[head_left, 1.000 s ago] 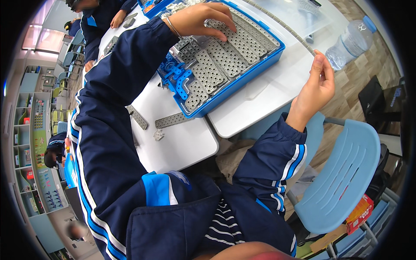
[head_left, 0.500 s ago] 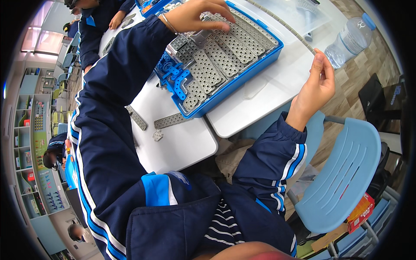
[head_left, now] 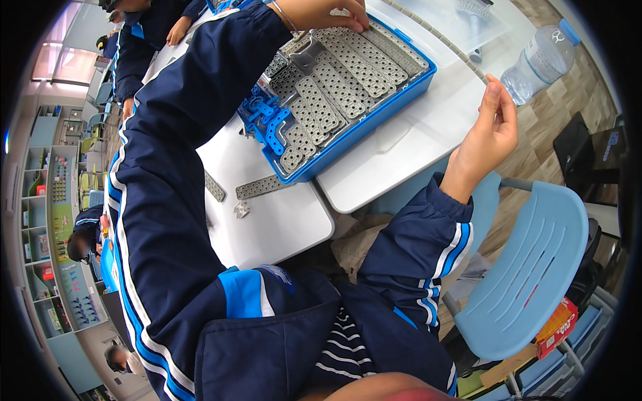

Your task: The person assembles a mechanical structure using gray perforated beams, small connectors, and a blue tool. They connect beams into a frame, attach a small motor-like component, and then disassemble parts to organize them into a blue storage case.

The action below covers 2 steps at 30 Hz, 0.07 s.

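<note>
My right hand (head_left: 487, 137) pinches the near end of a long grey-beige strip of small linked segments (head_left: 445, 41) between thumb and fingers. The strip runs up and left past the top edge of the view. Over the far side of a blue bin (head_left: 361, 137) is my left hand (head_left: 324, 12), cut off partly by that edge. Its fingertips come together at the far ends of several grey perforated beams (head_left: 364, 63); what they pinch is hidden. Blue angled connector pieces (head_left: 275, 130) lie at the bin's left side.
On the white table (head_left: 281, 224) lie a loose grey beam (head_left: 259, 187) and a small pale piece (head_left: 241, 210). A large clear bottle (head_left: 540, 63) stands at the right. A light blue chair (head_left: 528, 267) is beside me. Another person's hand (head_left: 178, 31) rests at the upper left.
My left hand has moved up and slightly right, from above the middle of the bin to the beams' far ends. My right hand stays nearly still with the strip.
</note>
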### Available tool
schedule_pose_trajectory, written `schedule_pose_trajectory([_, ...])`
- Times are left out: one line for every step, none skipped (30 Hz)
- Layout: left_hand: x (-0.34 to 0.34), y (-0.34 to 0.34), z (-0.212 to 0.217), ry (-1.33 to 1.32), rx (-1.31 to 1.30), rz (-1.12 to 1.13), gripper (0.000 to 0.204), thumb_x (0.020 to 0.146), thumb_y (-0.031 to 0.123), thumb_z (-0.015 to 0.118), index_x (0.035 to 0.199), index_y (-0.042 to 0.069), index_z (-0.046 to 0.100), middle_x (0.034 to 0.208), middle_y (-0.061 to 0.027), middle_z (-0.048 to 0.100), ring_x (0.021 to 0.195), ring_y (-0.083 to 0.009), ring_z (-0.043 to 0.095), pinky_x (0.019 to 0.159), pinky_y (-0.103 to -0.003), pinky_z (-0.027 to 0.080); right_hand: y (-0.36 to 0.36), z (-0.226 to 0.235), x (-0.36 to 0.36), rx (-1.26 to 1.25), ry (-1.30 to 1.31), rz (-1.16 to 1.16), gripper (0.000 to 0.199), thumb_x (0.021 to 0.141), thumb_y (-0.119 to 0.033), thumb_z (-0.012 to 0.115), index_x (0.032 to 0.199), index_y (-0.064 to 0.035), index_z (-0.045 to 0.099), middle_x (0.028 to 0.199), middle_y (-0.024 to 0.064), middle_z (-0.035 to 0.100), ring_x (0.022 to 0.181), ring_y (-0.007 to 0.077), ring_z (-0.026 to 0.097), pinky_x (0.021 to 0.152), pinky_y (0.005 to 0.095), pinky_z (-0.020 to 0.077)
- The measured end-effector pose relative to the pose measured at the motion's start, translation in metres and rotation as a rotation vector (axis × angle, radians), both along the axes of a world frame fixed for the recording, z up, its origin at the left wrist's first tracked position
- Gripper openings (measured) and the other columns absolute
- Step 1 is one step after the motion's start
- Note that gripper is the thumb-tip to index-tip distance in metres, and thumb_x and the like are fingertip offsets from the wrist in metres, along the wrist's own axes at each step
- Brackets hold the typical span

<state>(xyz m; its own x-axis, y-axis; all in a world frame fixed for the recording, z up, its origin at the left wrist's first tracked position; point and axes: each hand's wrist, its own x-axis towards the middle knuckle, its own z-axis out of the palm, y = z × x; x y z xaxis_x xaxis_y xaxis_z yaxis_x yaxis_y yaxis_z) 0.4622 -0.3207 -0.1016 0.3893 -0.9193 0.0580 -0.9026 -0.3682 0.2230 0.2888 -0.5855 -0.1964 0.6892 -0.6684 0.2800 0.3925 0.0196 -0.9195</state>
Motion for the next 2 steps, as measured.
schedule_pose_trajectory([-0.0004, 0.0003, -0.0001, -0.03, 0.011, -0.002, 0.017, 0.095, 0.02, 0.074, 0.106, 0.008, 0.079, 0.106, -0.011, 0.073, 0.101, -0.0273, 0.069, 0.089, -0.039, 0.055, -0.0001, 0.0, 0.0002, 0.0, -0.004, 0.002, 0.029, 0.1, -0.027, 0.072, 0.108, 0.0013, 0.075, 0.108, 0.0055, 0.068, 0.096, 0.0133, 0.062, 0.087, 0.0291, 0.0502])
schedule_pose_trajectory([-0.0011, 0.0006, 0.0001, -0.06, 0.021, -0.004, 0.018, 0.095, 0.02, 0.074, 0.107, 0.008, 0.078, 0.106, -0.0113, 0.073, 0.102, -0.0269, 0.069, 0.09, -0.039, 0.054, -0.0003, 0.0, 0.0004, -0.002, -0.004, 0.003, 0.03, 0.1, -0.027, 0.072, 0.108, 0.0012, 0.075, 0.109, 0.0056, 0.068, 0.096, 0.0135, 0.062, 0.087, 0.0293, 0.0503])
